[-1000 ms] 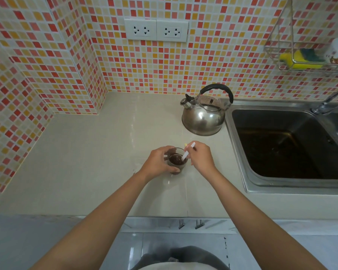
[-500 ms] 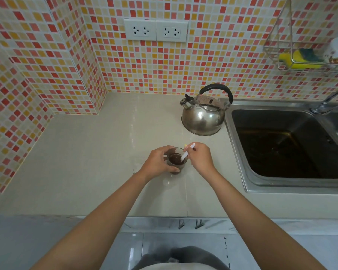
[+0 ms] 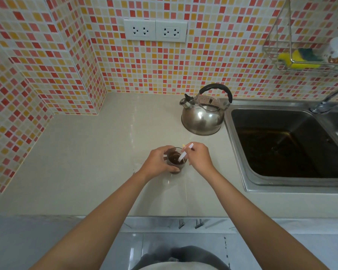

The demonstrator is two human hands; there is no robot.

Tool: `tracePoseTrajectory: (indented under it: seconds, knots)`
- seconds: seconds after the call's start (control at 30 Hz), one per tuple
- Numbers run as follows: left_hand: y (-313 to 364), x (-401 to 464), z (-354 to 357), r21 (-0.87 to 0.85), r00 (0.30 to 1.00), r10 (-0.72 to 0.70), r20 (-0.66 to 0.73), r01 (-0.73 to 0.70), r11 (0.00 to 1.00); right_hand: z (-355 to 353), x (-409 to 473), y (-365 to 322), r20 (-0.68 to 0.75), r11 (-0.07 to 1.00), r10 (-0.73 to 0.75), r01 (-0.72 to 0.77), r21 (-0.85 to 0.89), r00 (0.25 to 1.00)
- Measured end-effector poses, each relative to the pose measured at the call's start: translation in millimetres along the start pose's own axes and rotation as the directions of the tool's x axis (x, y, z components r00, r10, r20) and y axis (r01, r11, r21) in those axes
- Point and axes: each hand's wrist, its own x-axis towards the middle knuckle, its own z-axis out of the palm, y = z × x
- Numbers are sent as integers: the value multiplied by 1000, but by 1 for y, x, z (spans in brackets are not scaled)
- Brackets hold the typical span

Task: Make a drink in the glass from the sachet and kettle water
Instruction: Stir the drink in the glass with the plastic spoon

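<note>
Your fingers [image 3: 171, 168] on the left hand [image 3: 158, 162] curl round the glass [image 3: 176, 161], closed on its wall from the left and front, with the thumb up by the rim. The fingers of your right hand [image 3: 199, 158] are pinched shut on a thin white stick [image 3: 185, 152], most likely the rolled sachet, though you cannot tell for sure. The stick tilts: its upper end points up and right past your knuckles, and its lower end dips into the glass.

The glass stands upright on the counter [image 3: 86, 162], near the middle of it, closer to the front edge than to the tiled wall [image 3: 144, 65]. Inside it is a dark brown drink with a rough, foamy top. Your two hands sit just beside each other, one on each side of the glass.

The kettle [image 3: 203, 117] rests toward the back of the counter, right beside the left rim of the sink [image 3: 240, 162], well apart from the glass. It is steel with a black handle arched over the top and its spout turned left. The sink basin looks dark and wet.

Two white sockets [image 3: 155, 30] sit on the wall above the kettle. A wire rack [image 3: 281, 55] hangs at the upper right and holds a yellow sponge [image 3: 296, 60].
</note>
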Motion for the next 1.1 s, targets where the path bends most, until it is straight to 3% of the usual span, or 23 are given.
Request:
tracePoseTrajectory:
  seconds: [0.13, 0.27, 0.4, 0.5, 0.6, 0.77, 0.87, 1.0, 1.1]
  knots:
    - [0, 1, 0, 6, 1000, 4, 0, -4, 1000, 0, -1, 2, -53, 1000, -10, 9, -9, 999]
    - [0, 1, 0, 0, 1000, 12, 1, -12, 1000, 1, -1, 0, 6, 1000, 11, -11, 7, 1000]
    - [-1, 2, 0, 2, 1000, 12, -5, -12, 1000, 1, -1, 2, -59, 1000, 11, -12, -17, 998]
    - [0, 1, -1, 8, 1000, 23, 4, -23, 1000, 4, -2, -1, -19, 999, 32, -32, 29, 999]
    - [0, 2, 0, 7, 1000, 17, 1, -17, 1000, 5, -3, -1, -84, 999, 28, -25, 26, 996]
    - [0, 2, -1, 12, 1000, 28, 8, -28, 1000, 3, -3, -1, -22, 998, 27, -25, 53, 999]
    - [-1, 3, 0, 15, 1000, 19, 5, -19, 1000, 3, -5, 0, -73, 1000, 6, -7, -12, 997]
    - [0, 2, 0, 19, 1000, 27, 10, -27, 999, 6, -5, -4, -13, 999, 28, -28, 15, 1000]
    - [1, 1, -1, 22, 1000, 27, -1, -27, 999, 4, -5, -3, -93, 997, 17, -24, -67, 996]
